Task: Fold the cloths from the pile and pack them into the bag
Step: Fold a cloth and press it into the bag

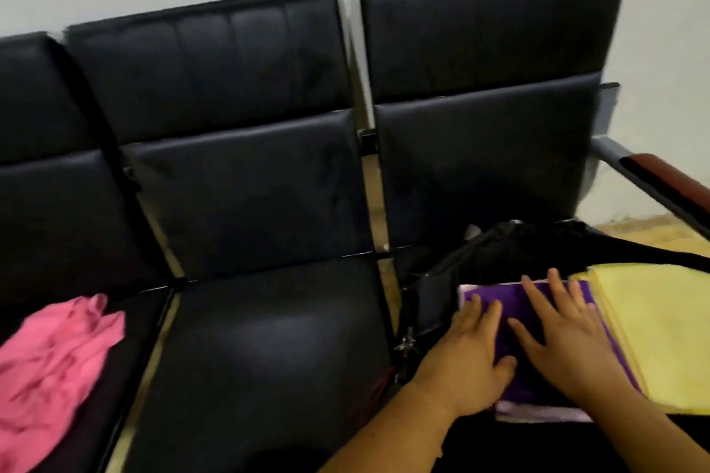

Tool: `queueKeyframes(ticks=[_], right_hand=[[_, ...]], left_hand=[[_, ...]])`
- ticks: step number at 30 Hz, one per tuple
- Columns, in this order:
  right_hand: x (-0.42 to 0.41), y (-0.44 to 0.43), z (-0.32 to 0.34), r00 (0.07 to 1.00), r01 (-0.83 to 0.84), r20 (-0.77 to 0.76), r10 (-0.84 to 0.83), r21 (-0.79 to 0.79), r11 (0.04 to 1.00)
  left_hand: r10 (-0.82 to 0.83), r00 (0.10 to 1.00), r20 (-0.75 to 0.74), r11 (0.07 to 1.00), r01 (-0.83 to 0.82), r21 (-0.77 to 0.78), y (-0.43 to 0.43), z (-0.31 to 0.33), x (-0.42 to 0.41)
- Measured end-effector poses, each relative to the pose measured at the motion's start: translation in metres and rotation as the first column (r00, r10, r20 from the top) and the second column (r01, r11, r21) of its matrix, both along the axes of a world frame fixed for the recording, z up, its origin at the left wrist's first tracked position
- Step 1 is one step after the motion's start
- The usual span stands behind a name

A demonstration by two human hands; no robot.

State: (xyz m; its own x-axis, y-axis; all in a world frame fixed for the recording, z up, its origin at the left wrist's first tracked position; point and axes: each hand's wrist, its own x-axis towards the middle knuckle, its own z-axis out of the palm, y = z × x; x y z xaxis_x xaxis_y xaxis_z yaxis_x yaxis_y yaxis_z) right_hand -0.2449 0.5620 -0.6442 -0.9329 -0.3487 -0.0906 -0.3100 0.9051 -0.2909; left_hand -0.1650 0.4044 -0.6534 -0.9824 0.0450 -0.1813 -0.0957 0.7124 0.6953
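Observation:
A folded purple cloth [495,299] lies in the open black bag [434,292] on the right seat, on top of a pale lilac cloth [538,413]. Both my hands rest flat on the purple cloth: my left hand [466,353] on its left half, my right hand [564,334] on its right half, fingers spread. A folded yellow cloth [653,330] lies beside it to the right, in the same bag. A crumpled pink cloth [53,357] sits on the left seat.
A row of black padded chairs [246,196] stands against a white wall. The middle seat [269,357] is bare. A wooden armrest [661,177] juts out at the right, with tan floor behind it.

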Motion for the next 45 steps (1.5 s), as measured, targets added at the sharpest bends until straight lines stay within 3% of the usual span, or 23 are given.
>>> queueKeyframes(ticks=[2, 5, 13, 19, 23, 29, 32, 35, 37, 41, 45], right_hand=[[0.011, -0.026, 0.023, 0.999, 0.03, -0.038, -0.038, -0.207, 0.978], [0.049, -0.092, 0.052, 1.0, -0.021, -0.011, 0.019, -0.443, 0.897], [0.174, -0.25, 0.056, 0.932, -0.213, 0.151, 0.329, -0.507, 0.835], [0.279, -0.377, 0.068, 0.738, -0.389, 0.271, 0.618, -0.578, 0.718], [0.336, -0.45, 0.062, 0.641, -0.467, 0.306, 0.704, -0.572, 0.674], [0.393, -0.513, 0.031, 0.567, -0.516, 0.37, 0.736, -0.537, 0.668], [0.4, -0.522, 0.02, 0.556, -0.527, 0.401, 0.728, -0.507, 0.682], [0.4, -0.529, 0.01, 0.557, -0.554, 0.425, 0.714, -0.451, 0.7], [0.398, -0.532, 0.008, 0.551, -0.564, 0.449, 0.703, -0.421, 0.71], [0.4, -0.532, 0.019, 0.558, -0.564, 0.441, 0.703, -0.419, 0.711], [0.409, -0.539, 0.05, 0.562, -0.513, 0.36, 0.745, -0.555, 0.655]], left_hand=[[0.172, 0.975, -0.144, 0.973, -0.145, 0.181, -0.015, 0.016, 0.016], [0.427, 0.866, -0.26, 0.893, -0.358, 0.272, -0.068, 0.031, 0.058], [0.643, 0.744, -0.183, 0.766, -0.632, 0.12, -0.245, 0.041, 0.215], [0.861, 0.5, -0.097, 0.506, -0.861, 0.055, -0.382, 0.012, 0.367], [0.927, 0.373, -0.038, 0.37, -0.927, -0.061, -0.452, -0.022, 0.454], [0.973, 0.196, 0.126, 0.23, -0.89, -0.393, -0.516, -0.088, 0.548], [0.975, 0.177, 0.136, 0.221, -0.844, -0.489, -0.525, -0.105, 0.57], [0.98, 0.192, 0.043, 0.185, -0.826, -0.533, -0.54, -0.12, 0.58], [0.978, 0.206, -0.038, 0.165, -0.873, -0.459, -0.551, -0.116, 0.58], [0.96, 0.13, -0.248, 0.135, -0.991, 0.003, -0.562, -0.045, 0.562], [0.866, 0.255, -0.43, 0.352, -0.922, 0.162, -0.539, 0.083, 0.522]])
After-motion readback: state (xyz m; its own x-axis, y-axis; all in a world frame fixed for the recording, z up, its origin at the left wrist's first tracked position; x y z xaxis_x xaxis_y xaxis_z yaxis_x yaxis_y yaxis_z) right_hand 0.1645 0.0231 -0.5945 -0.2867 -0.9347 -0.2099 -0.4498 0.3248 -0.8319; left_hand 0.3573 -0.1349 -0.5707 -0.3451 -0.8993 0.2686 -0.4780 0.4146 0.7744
